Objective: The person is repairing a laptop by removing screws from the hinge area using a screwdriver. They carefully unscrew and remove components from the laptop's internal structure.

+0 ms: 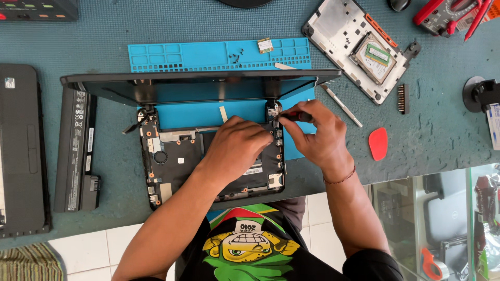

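Bright, even daylight; soft shadows under hands; sharp focus; slight wide-angle bending at edges.

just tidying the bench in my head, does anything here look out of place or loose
Tiny loose screws lie scattered on the blue mat, not in its compartments, and a small card sits askew at its top edge. The right hand holds a screwdriver at the opened laptop; the left hand steadies it.

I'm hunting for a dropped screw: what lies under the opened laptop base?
Under the laptop base lies a blue work mat, bare between base and screen. The left hand and the base itself cover the rest, so any screw there is hidden.
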